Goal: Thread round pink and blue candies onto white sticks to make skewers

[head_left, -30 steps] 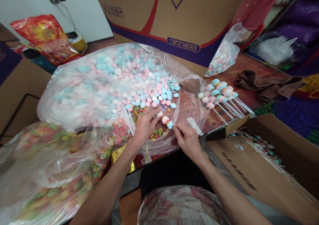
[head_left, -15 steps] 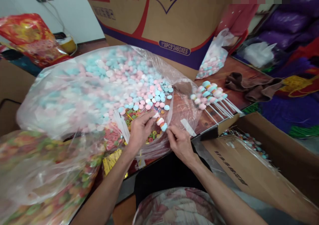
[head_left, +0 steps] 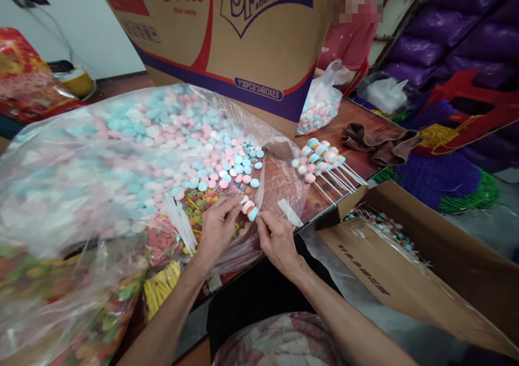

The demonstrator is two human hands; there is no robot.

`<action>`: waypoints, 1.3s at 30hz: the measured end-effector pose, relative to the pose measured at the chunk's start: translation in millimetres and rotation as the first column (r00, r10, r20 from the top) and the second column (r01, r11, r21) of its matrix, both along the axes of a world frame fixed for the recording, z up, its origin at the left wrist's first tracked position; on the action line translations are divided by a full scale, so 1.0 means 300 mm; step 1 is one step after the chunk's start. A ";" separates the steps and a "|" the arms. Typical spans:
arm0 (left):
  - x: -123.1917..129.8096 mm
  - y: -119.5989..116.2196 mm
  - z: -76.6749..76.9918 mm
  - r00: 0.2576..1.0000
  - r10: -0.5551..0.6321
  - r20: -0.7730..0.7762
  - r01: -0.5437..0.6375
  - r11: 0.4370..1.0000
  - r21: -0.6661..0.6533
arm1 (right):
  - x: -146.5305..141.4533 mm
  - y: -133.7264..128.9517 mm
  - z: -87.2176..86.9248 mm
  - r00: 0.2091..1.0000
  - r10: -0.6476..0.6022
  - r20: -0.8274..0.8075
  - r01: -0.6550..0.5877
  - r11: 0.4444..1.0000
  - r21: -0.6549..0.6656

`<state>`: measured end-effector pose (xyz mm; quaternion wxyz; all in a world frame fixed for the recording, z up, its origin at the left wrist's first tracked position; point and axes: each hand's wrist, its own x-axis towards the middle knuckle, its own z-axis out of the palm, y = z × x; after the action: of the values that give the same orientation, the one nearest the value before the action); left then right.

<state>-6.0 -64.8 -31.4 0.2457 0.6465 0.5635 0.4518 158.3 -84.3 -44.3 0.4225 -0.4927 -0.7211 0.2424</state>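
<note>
A short row of pink, white and blue candies [head_left: 248, 208] is between my two hands, over the table's front edge. My left hand [head_left: 219, 223] pinches its upper left end. At the lower right, beside the blue candy, the fingers of my right hand [head_left: 278, 239] are pressed together; what they grip is hidden. Loose pink and blue candies [head_left: 243, 170] spill from a big clear bag [head_left: 121, 139] just beyond. White sticks [head_left: 180, 221] lie left of my left hand, near small coloured rings [head_left: 206, 197]. Finished-looking candy sticks [head_left: 322, 158] are piled to the right.
A large carton [head_left: 182, 41] stands behind the bag. An open carton [head_left: 365, 268] holding candy sticks is at the right. Yellow strips [head_left: 162, 287] lie front left. A brown cloth [head_left: 379, 141] rests back right; a person [head_left: 351, 39] sits beyond.
The whole view has shifted, so the table's things appear further left and more of the right side shows. Both hands keep their places at the candy row.
</note>
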 end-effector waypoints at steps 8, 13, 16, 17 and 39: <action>0.007 -0.001 0.009 0.938 0.141 0.316 -0.124 0.990 -0.072 | 0.019 -0.003 0.019 0.994 0.037 -0.099 -0.041 0.998 -0.044; -0.029 -0.003 0.016 0.962 0.199 0.187 -0.201 0.980 -0.004 | 0.045 -0.003 0.036 0.996 0.029 0.083 -0.029 1.000 -0.009; -0.042 0.011 -0.013 0.972 0.165 0.165 -0.162 0.986 -0.031 | 0.061 0.004 0.034 0.995 0.042 0.087 -0.044 0.999 0.016; -0.044 0.017 -0.025 0.978 0.146 0.148 -0.143 0.989 -0.029 | 0.066 0.007 0.028 0.998 0.043 0.055 -0.044 0.999 0.030; -0.011 0.022 -0.008 0.985 0.043 0.166 -0.016 0.987 -0.162 | 0.175 0.042 0.049 0.997 -0.001 0.083 -0.011 0.990 0.140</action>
<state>-9.4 -58.2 -33.7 0.3370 0.5756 0.5848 0.4617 210.6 -71.8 -29.7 0.4252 -0.4694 -0.7546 0.1714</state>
